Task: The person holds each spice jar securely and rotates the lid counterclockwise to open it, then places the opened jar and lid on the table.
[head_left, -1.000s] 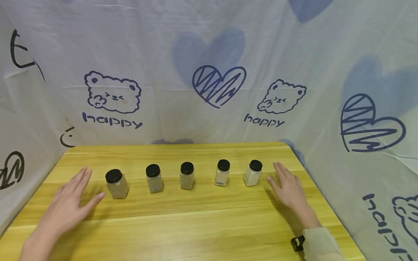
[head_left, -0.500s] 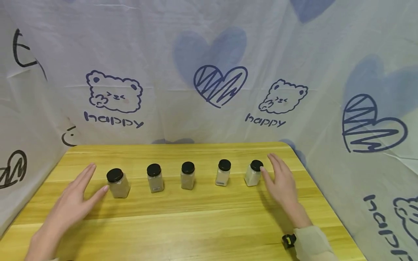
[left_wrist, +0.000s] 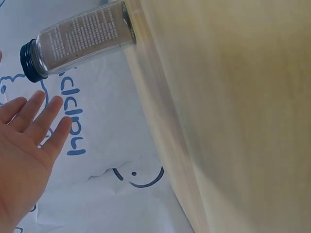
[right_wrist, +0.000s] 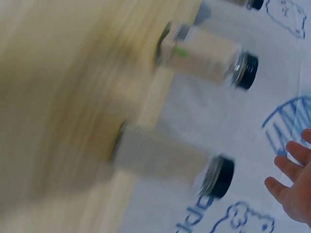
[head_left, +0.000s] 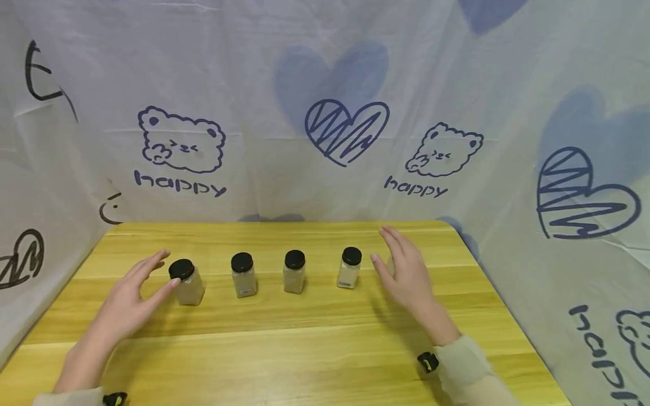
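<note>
Several clear square jars with black lids stand upright in a row on the table. My left hand (head_left: 127,304) is beside the leftmost jar (head_left: 190,291), its thumb tip overlapping the lid in the head view. In the left wrist view, the loosely spread fingers (left_wrist: 43,119) appear apart from that jar (left_wrist: 82,36), which holds brownish powder. My right hand (head_left: 406,273) hides most of the rightmost jar in the head view. The right wrist view shows that pale-filled jar (right_wrist: 160,155), blurred, with the fingers (right_wrist: 286,167) off its lid. Neither hand holds anything.
Along the row between the hands stand a second jar (head_left: 244,279), a middle jar (head_left: 294,276) and a white-filled jar (head_left: 348,273). The wooden table (head_left: 284,361) meets a hanging cloth (head_left: 264,152) at its back and sides.
My right hand has moved left, from beside the rightmost jar to in front of it. The left hand has moved right, closer to the leftmost jar. The jars stay in place.
</note>
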`<state>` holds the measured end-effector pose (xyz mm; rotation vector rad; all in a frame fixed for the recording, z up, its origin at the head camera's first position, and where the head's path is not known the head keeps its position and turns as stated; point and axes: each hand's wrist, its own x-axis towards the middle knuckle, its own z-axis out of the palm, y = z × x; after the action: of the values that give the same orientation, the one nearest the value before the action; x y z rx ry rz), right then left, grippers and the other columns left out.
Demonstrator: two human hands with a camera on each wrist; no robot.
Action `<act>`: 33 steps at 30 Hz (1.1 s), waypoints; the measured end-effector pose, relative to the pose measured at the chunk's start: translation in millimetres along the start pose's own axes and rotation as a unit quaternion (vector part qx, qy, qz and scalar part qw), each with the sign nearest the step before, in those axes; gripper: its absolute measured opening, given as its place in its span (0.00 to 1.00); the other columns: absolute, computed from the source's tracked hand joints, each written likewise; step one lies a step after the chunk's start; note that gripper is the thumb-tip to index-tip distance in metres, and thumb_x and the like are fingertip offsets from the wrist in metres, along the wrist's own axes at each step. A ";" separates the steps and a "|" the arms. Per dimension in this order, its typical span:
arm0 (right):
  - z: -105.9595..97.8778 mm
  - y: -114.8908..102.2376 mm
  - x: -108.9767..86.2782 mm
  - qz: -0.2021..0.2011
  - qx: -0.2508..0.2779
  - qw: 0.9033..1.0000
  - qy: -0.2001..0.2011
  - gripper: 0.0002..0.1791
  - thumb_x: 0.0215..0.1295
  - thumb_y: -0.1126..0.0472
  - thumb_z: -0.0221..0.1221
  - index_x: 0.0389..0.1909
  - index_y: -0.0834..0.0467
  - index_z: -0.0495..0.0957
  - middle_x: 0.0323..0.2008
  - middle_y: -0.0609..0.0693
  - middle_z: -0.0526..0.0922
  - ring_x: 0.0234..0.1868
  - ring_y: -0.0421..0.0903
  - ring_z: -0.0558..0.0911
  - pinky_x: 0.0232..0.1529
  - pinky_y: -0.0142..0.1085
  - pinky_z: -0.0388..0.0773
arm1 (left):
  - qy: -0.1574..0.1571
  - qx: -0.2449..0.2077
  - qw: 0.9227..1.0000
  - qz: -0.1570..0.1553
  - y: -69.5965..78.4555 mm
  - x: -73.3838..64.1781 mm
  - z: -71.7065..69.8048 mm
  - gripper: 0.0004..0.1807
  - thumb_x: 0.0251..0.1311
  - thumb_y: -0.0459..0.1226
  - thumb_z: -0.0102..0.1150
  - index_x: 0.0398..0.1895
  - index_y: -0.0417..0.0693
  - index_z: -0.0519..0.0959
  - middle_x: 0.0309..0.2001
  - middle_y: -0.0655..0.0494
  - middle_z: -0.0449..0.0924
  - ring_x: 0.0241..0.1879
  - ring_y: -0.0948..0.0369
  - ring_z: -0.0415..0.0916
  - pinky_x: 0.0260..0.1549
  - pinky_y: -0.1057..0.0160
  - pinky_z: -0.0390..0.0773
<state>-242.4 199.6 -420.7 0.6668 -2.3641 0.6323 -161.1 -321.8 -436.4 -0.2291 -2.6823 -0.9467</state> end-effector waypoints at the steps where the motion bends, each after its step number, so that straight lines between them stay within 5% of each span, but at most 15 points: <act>1: 1.8 -4.3 2.9 -0.008 0.003 1.000 -0.001 0.32 0.74 0.53 0.59 0.74 0.63 0.68 0.72 0.61 0.71 0.71 0.62 0.71 0.72 0.60 0.68 | 0.002 -0.001 1.000 0.006 -0.1 0.5 0.7 0.40 0.74 0.47 0.62 0.82 0.47 0.57 0.74 0.33 0.65 0.67 0.31 0.66 0.62 0.27 0.68; 4: 7.6 -16.9 11.3 -0.034 0.012 0.999 -0.002 0.32 0.75 0.52 0.58 0.74 0.63 0.69 0.72 0.61 0.71 0.71 0.61 0.72 0.72 0.60 0.68 | 0.009 -0.010 1.000 0.024 -0.6 2.3 3.2 0.39 0.73 0.45 0.63 0.80 0.42 0.60 0.73 0.35 0.67 0.65 0.35 0.70 0.67 0.62 0.72; 6: 11.5 -24.9 16.7 -0.053 0.016 0.998 -0.005 0.32 0.77 0.50 0.57 0.74 0.63 0.69 0.72 0.61 0.71 0.71 0.61 0.72 0.71 0.60 0.69 | 0.010 -0.017 0.999 0.029 -1.2 3.5 5.3 0.38 0.73 0.44 0.63 0.79 0.39 0.62 0.71 0.36 0.69 0.64 0.36 0.71 0.59 0.82 0.65; 10: 20.9 -39.7 26.3 -0.095 0.018 0.995 -0.006 0.33 0.81 0.42 0.48 0.73 0.63 0.69 0.71 0.60 0.72 0.70 0.61 0.73 0.69 0.60 0.71 | 0.005 -0.034 0.999 0.029 -2.8 5.3 8.4 0.37 0.73 0.44 0.63 0.78 0.36 0.62 0.70 0.34 0.71 0.63 0.36 0.72 0.51 0.91 0.59; 14: 31.6 -53.5 35.4 -0.130 0.018 0.991 -0.011 0.36 0.82 0.39 0.43 0.73 0.64 0.69 0.70 0.60 0.73 0.69 0.60 0.75 0.68 0.59 0.73 | -0.005 -0.032 0.999 0.022 -5.3 7.1 9.7 0.38 0.73 0.44 0.64 0.78 0.35 0.62 0.70 0.33 0.71 0.63 0.37 0.72 0.55 0.84 0.67; 17: 38.8 -64.4 41.0 -0.148 0.022 0.988 -0.023 0.35 0.82 0.41 0.46 0.74 0.63 0.68 0.71 0.60 0.73 0.69 0.59 0.75 0.70 0.57 0.73 | -0.023 -0.028 0.999 0.009 -6.5 8.8 9.6 0.40 0.73 0.45 0.64 0.79 0.35 0.61 0.71 0.30 0.68 0.64 0.35 0.71 0.62 0.60 0.77; 20: 46.0 -75.4 45.9 -0.167 0.022 0.985 -0.038 0.33 0.82 0.43 0.47 0.75 0.62 0.67 0.71 0.59 0.72 0.70 0.57 0.74 0.71 0.55 0.72 | -0.050 -0.025 0.998 -0.010 -7.5 10.9 9.0 0.42 0.73 0.47 0.63 0.80 0.35 0.58 0.73 0.26 0.63 0.63 0.30 0.70 0.58 0.33 0.75; 28: 68.6 -104.8 55.3 -0.212 0.023 0.975 -0.067 0.34 0.84 0.41 0.40 0.75 0.62 0.67 0.71 0.58 0.73 0.70 0.55 0.74 0.73 0.50 0.71 | -0.082 -0.013 0.996 -0.034 -11.9 13.3 9.5 0.43 0.73 0.50 0.62 0.81 0.38 0.56 0.73 0.24 0.60 0.62 0.27 0.69 0.59 0.29 0.73; 33: 84.0 -123.8 57.8 -0.231 0.018 0.969 -0.089 0.32 0.80 0.46 0.52 0.75 0.61 0.67 0.71 0.57 0.73 0.70 0.54 0.74 0.73 0.48 0.70 | -0.088 -0.011 0.995 -0.036 -12.6 13.7 10.0 0.44 0.73 0.51 0.62 0.81 0.39 0.56 0.74 0.24 0.59 0.62 0.26 0.69 0.60 0.28 0.73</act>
<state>-244.4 39.6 -408.8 1.2861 -2.2380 0.4207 -179.3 -324.5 -446.9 -0.2319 -2.8579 -1.0224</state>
